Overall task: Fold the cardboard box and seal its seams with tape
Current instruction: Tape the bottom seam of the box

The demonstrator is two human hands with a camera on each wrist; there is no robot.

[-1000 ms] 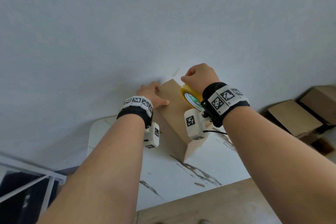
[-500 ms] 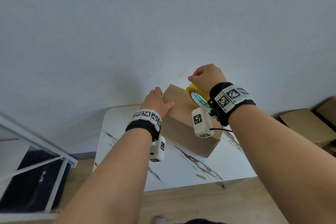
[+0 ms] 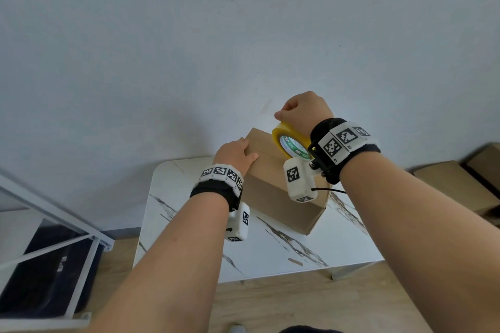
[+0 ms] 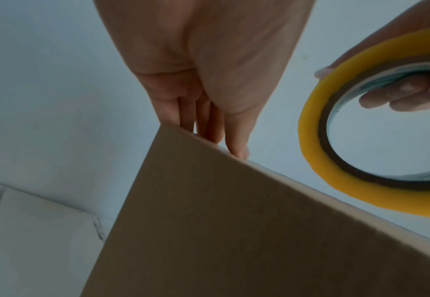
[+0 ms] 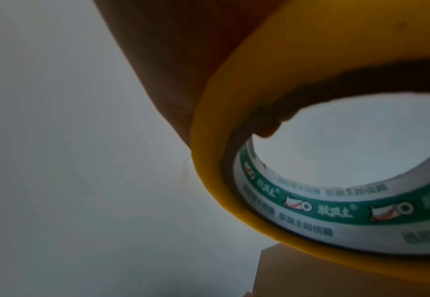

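- The left hand (image 3: 234,153) is lying over the far left corner of the cardboard box (image 3: 273,192), hiding that corner; in the left wrist view its fingertips (image 4: 237,148) are disappearing behind the box edge.
- The tape roll (image 3: 290,140) and a wrist-camera block are covering the box's top right part.
- The right wrist view is cutting off the tape roll at its right edge, its core print blurring.
- More boxes (image 3: 457,184), right of the box, are running off the frame.

Cardboard box (image 3: 273,192): stood on the table (image 3: 311,251), toward its far edge by the wall.
Left hand (image 3: 234,155): lay on the box's far left corner.
Tape roll (image 3: 290,140): gripped by the right hand (image 3: 303,111), over the box's far right part.
Other boxes (image 3: 457,184): on the floor, right of the table.
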